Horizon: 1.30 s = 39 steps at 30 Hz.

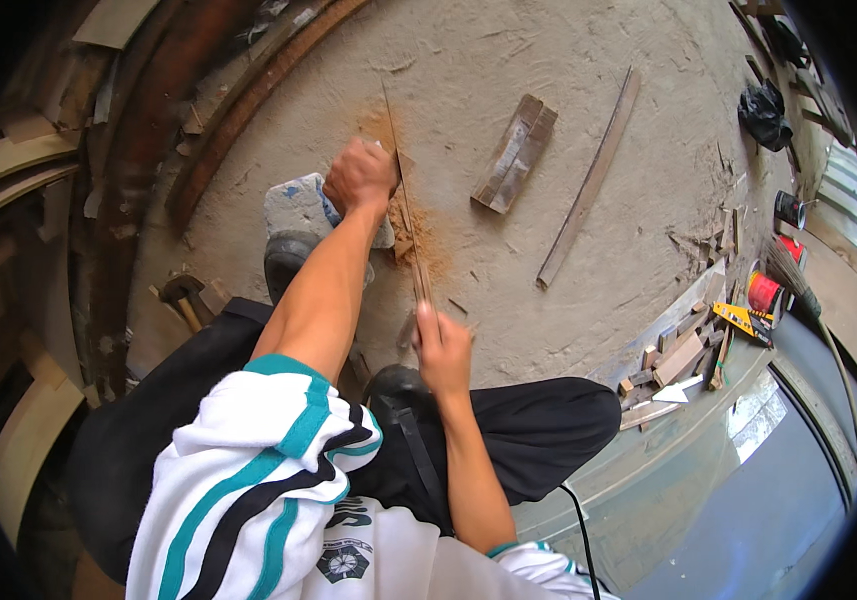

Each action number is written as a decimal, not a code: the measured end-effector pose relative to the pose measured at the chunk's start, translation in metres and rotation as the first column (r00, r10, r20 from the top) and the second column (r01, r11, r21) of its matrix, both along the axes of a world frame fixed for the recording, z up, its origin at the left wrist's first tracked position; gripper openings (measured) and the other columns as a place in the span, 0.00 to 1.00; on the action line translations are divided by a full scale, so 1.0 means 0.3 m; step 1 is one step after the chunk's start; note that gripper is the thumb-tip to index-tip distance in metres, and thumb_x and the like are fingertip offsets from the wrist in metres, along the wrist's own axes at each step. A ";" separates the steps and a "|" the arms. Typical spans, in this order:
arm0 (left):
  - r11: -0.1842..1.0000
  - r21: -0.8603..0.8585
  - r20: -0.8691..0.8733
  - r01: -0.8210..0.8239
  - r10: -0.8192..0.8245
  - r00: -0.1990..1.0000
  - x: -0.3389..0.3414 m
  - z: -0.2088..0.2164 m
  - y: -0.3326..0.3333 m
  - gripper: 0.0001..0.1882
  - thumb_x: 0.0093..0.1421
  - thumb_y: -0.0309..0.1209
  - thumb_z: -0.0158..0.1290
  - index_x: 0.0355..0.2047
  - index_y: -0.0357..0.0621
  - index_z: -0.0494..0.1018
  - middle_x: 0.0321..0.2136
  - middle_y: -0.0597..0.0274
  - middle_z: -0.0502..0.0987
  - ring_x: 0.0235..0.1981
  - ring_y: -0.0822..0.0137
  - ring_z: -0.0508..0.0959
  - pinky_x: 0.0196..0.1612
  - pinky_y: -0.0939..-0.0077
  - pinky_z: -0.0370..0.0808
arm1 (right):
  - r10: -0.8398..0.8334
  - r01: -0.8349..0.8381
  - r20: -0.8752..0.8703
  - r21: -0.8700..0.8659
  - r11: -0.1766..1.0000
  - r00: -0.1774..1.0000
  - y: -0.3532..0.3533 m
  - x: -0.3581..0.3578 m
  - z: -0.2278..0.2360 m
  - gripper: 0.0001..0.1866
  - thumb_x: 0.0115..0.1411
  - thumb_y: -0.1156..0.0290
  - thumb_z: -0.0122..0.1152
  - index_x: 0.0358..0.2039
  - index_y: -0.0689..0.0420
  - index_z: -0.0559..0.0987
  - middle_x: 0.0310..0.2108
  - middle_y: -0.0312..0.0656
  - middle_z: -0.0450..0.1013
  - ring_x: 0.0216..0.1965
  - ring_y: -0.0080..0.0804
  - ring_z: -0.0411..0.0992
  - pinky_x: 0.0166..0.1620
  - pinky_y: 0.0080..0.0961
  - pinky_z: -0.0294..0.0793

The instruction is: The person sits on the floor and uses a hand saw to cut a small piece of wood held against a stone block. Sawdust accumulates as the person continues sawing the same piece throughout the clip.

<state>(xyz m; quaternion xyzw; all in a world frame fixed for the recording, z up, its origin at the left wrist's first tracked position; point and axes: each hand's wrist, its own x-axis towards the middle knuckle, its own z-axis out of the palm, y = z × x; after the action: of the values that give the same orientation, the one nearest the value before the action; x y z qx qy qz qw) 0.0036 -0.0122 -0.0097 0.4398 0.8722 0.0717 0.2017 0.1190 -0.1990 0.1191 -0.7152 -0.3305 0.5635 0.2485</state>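
Note:
My right hand (442,345) is closed around the handle end of a handsaw. The saw's thin blade (407,212) points away from me, on edge, passing just right of my left hand (361,180). That hand is a fist, pressed down on a small piece of wood (406,168), whose brown corner shows past the blade; the rest is hidden. Beneath is a whitish block (294,203) with blue paint marks, close to my dark shoe (289,258). Orange sawdust (434,243) lies around the blade.
A short wooden block (515,153) and a long narrow strip (589,178) lie on the floor to the right. Offcuts (679,360), a yellow set square (739,318) and a broom (797,280) are farther right. A hammer (184,292) and long beams (239,110) are at left.

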 end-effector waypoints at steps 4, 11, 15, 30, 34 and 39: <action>0.998 0.065 0.000 -0.013 0.013 1.000 -0.013 0.012 0.009 0.18 0.61 0.39 0.40 0.32 0.42 0.78 0.36 0.43 0.80 0.38 0.39 0.79 0.41 0.49 0.74 | -0.137 0.110 -0.127 -0.195 0.974 0.982 -0.332 0.079 0.227 0.22 0.68 0.61 0.52 0.22 0.63 0.75 0.13 0.42 0.66 0.18 0.24 0.65 0.24 0.27 0.64; 0.998 0.057 0.034 0.010 -0.012 0.999 0.032 -0.023 -0.010 0.17 0.60 0.38 0.41 0.31 0.42 0.77 0.35 0.45 0.80 0.37 0.41 0.79 0.40 0.51 0.75 | -0.098 0.096 -0.092 -0.020 0.995 0.991 0.107 -0.004 -0.089 0.26 0.69 0.56 0.50 0.19 0.63 0.72 0.12 0.41 0.64 0.17 0.25 0.61 0.24 0.30 0.62; 0.988 0.153 0.016 -0.025 0.023 1.000 -0.030 -0.021 -0.005 0.17 0.60 0.38 0.41 0.31 0.42 0.77 0.33 0.45 0.80 0.35 0.40 0.79 0.39 0.50 0.75 | 0.013 -0.016 -0.034 -0.074 0.997 0.999 -0.194 0.034 0.155 0.26 0.69 0.56 0.50 0.19 0.63 0.72 0.12 0.38 0.65 0.17 0.25 0.62 0.24 0.28 0.61; 0.983 0.183 0.042 -0.021 0.013 0.999 -0.010 -0.028 -0.002 0.17 0.60 0.37 0.42 0.30 0.40 0.77 0.33 0.43 0.80 0.36 0.40 0.79 0.40 0.50 0.75 | -0.022 0.016 -0.042 -0.120 0.993 0.999 -0.193 0.039 0.148 0.26 0.69 0.55 0.50 0.20 0.63 0.73 0.13 0.38 0.65 0.17 0.24 0.62 0.24 0.30 0.61; 0.998 0.053 0.122 -0.024 0.017 0.992 0.027 -0.022 0.001 0.19 0.60 0.41 0.41 0.35 0.42 0.78 0.37 0.40 0.79 0.40 0.37 0.78 0.43 0.49 0.73 | 0.005 -0.006 0.022 0.076 0.997 1.000 0.003 0.000 -0.109 0.26 0.71 0.57 0.47 0.17 0.60 0.70 0.12 0.34 0.62 0.15 0.22 0.58 0.21 0.25 0.57; 0.992 0.108 0.089 -0.072 0.063 0.994 -0.033 -0.024 0.000 0.19 0.60 0.41 0.41 0.34 0.42 0.78 0.37 0.40 0.79 0.40 0.37 0.78 0.43 0.49 0.74 | -0.006 0.006 -0.045 0.008 1.000 0.999 -0.213 0.012 0.121 0.26 0.71 0.60 0.47 0.17 0.59 0.70 0.12 0.34 0.64 0.14 0.20 0.60 0.20 0.23 0.55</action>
<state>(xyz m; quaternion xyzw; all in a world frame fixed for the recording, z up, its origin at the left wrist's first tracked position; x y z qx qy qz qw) -0.0062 -0.0121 -0.0169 0.4171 0.8719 0.1455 0.2114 0.1226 -0.2630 0.1553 -0.7023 -0.3249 0.5773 0.2606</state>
